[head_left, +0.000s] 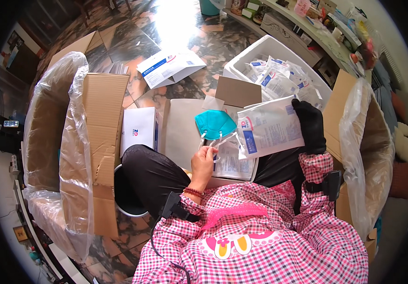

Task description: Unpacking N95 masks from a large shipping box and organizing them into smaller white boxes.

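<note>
A teal face mask with white ear loops is in front of me, just above a work surface between my knees. My left hand, bare with a red bead bracelet at the wrist, is closed in a pinch on the mask's loops. In my right hand, in a black glove, is a white and clear plastic pouch with a blue label, gripped by its right end. Beneath the pouch lies a stack of similar flat pouches, partly hidden by it and my left hand.
Cardboard boxes lined with clear plastic stand on either side, a left box and a right box. A white foam bin holds several filled pouches. White cartons and a folded carton lie ahead on the marble floor.
</note>
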A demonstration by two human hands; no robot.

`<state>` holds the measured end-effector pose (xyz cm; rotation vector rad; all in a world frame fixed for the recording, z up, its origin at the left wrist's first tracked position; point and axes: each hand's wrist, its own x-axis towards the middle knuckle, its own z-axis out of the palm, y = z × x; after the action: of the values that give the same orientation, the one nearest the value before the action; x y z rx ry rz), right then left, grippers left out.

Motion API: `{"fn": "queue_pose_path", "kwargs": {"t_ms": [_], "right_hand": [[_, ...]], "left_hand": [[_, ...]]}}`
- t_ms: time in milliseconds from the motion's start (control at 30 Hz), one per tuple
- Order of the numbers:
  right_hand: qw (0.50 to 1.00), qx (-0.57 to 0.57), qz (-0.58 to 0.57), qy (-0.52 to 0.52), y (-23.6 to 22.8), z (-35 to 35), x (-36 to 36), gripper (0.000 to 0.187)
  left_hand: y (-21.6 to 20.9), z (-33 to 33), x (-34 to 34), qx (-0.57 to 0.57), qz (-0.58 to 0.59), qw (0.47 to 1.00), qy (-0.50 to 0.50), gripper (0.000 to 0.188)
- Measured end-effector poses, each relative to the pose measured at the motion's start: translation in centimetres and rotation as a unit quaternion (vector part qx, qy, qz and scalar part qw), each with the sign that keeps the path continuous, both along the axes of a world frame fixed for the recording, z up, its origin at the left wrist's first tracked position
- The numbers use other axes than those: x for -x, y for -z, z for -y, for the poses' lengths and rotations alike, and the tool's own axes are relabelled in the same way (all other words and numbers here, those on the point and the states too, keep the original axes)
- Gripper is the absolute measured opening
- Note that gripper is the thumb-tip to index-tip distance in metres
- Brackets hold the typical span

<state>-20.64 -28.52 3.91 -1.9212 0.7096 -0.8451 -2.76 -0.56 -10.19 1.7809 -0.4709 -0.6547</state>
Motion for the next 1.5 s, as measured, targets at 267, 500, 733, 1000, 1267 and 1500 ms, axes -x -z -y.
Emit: {"fn": "queue_pose_path", "kwargs": {"t_ms": [267, 500, 733, 1000, 1267, 1500], "right_hand": [[0.991, -0.09, -0.05, 0.09, -1.5, 3.3, 1.8, 0.038], [0.891, -0.4, 0.21, 0.05, -1.4, 1.4, 1.8, 0.033], [0.915, -0.376, 0.146, 0.018, 0.4, -1.7, 0.8, 0.033], [0.973, -0.227, -0.023, 0.014, 3.7, -5.9, 0.4, 0.033], [0.985, -0.163, -0.054, 0.034, 4.4, -3.8, -0.1, 0.033], [0.984, -0.167, -0.052, 0.038, 5.1, -2.6, -0.4, 0.033]], "left_hand": [[-3.8, -0.8, 0.7, -0.194, 0.155, 0.951, 0.183, 0.025], [-7.3, -2.4, 1.2, -0.197, 0.307, 0.909, 0.204, 0.031], [-12.9, -1.6, 1.3, -0.046, 0.367, 0.924, 0.099, 0.024], [-20.9, 1.2, 1.9, 0.323, 0.178, 0.929, -0.029, 0.017], [-20.3, 3.7, 3.9, 0.213, 0.252, 0.933, 0.14, 0.016], [-17.0, 3.5, 3.9, 0.146, 0.094, 0.976, 0.129, 0.041]]}}
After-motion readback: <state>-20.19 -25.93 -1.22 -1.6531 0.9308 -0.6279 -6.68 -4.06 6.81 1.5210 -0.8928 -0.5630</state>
